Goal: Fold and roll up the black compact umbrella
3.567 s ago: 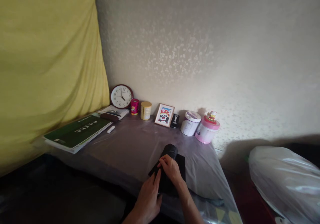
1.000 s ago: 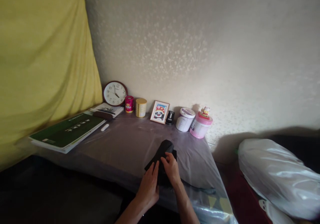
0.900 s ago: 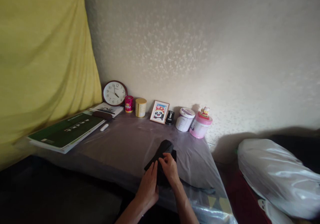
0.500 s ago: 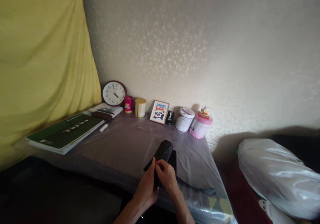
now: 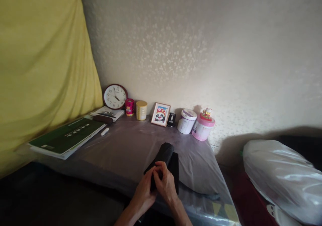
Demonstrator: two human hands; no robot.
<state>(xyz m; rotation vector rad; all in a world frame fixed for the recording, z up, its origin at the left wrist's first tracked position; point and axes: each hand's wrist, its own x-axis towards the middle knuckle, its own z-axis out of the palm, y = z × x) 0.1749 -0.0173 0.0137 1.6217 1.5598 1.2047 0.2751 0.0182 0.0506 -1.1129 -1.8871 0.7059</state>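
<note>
A black rolled bundle (image 5: 164,152), which looks like a folded umbrella, lies tilted over the front part of the table. My left hand (image 5: 146,187) is closed along its left side, thumb and fingertips near the top of the roll. My right hand (image 5: 164,182) bends over the roll from the right, thumb and forefinger curled together and meeting the left fingertips. Whatever small part is pinched there is hidden by the fingers. Beside the roll, under my right hand, a flat black piece (image 5: 174,167) shows; I cannot tell whether it belongs to the bundle.
Along the wall stand a clock (image 5: 115,96), a pink can (image 5: 129,107), a yellow-lidded tin (image 5: 141,111), a panda picture frame (image 5: 160,114), a black stapler-like object (image 5: 171,120) and two tubs (image 5: 186,122). Green books (image 5: 67,135) lie left. A plastic-wrapped bundle (image 5: 279,172) sits right of the table (image 5: 120,152).
My right fingers have risen slightly and curled more over the roll, bringing the fingertips together at the left hand's. The view has shifted a little; the bundle stays in nearly the same place.
</note>
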